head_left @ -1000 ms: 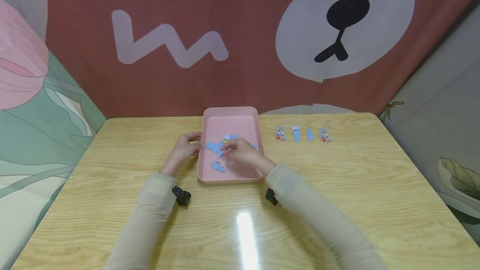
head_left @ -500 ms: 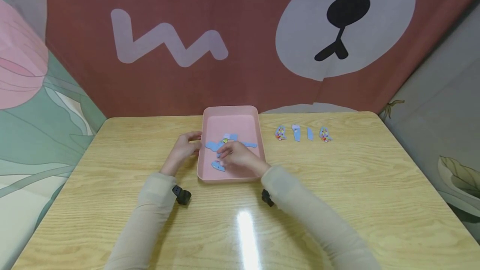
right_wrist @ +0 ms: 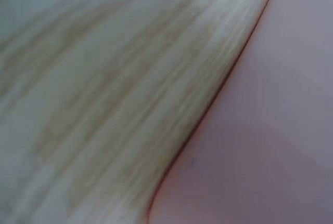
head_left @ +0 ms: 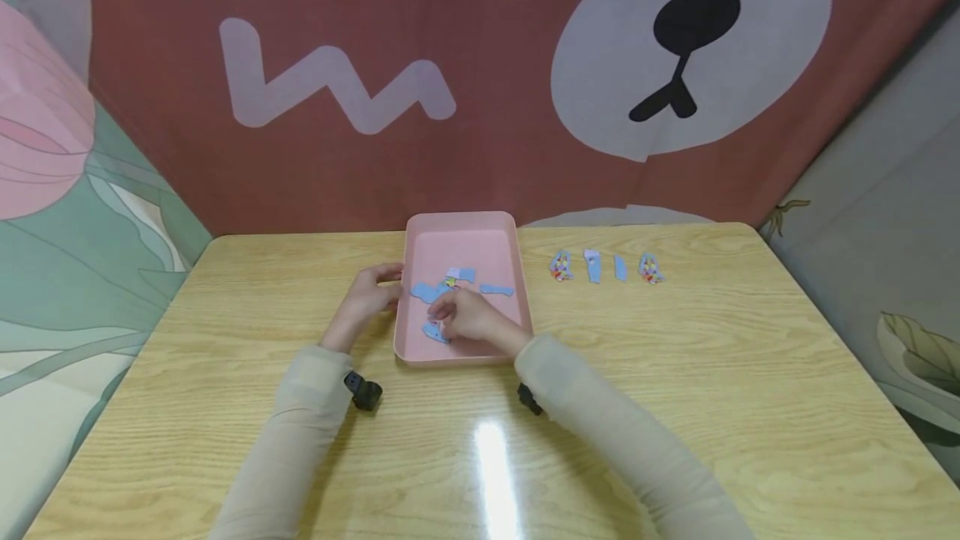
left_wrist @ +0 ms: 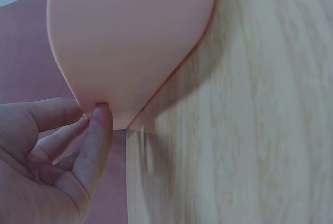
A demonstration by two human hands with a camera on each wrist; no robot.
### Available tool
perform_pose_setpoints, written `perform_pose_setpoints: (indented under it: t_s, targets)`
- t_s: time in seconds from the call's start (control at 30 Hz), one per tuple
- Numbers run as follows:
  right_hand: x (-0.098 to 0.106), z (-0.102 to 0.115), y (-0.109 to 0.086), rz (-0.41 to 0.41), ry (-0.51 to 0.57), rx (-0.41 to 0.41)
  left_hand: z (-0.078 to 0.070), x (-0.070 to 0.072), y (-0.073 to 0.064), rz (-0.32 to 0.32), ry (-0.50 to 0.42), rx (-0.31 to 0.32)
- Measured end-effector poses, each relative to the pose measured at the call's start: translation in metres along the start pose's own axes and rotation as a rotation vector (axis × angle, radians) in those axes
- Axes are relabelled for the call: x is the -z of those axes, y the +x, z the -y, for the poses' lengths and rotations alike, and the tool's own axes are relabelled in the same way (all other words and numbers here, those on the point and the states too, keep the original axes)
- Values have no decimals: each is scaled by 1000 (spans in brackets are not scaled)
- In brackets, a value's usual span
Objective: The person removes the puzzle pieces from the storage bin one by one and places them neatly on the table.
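A pink tray (head_left: 461, 244) on the wooden table holds several light-blue jigsaw puzzle pieces. My left hand (head_left: 367, 298) grips the tray's left side; the left wrist view shows the fingers (left_wrist: 99, 135) against its outer wall and rim. My right hand (head_left: 472, 315) is inside the tray, fingers bent downward over a small blue puzzle piece (head_left: 433, 332) near the front. The thumb side covers that piece's right end; whether it is pinched is hidden. Just behind lie more blue pieces (head_left: 423, 292), a lilac-and-blue piece (head_left: 465, 274) and a long blue piece (head_left: 497, 290).
Right of the tray, a row of pieces lies on the table (head_left: 675, 373): a multicoloured piece (head_left: 560, 266), a blue piece with a lilac top (head_left: 592, 266), a narrow blue piece (head_left: 619, 267) and another multicoloured piece (head_left: 650, 268). A brown printed cloth (head_left: 495, 148) hangs behind.
My right hand has moved slightly left and toward the tray's front, from the middle pieces to the small front piece, uncovering the long blue piece. The left hand has stayed put.
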State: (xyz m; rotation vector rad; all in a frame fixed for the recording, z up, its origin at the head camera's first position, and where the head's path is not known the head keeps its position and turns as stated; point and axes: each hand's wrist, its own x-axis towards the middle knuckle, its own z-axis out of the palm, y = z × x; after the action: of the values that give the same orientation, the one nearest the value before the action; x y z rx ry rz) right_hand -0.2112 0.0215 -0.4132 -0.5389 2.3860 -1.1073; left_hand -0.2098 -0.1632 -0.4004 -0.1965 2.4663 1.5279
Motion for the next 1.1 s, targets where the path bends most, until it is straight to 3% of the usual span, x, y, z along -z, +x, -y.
perform_pose_setpoints:
  t_s: [0.23,0.6,1.1]
  targets:
    - [-3,2,-2,42,-68,27,0,1,0,-1,-1,-5]
    - [-4,4,-3,46,-117,7,1,1,0,8,-13,-12]
    - [2,-4,-3,40,-13,33,3,0,1,-2,-17,-35]
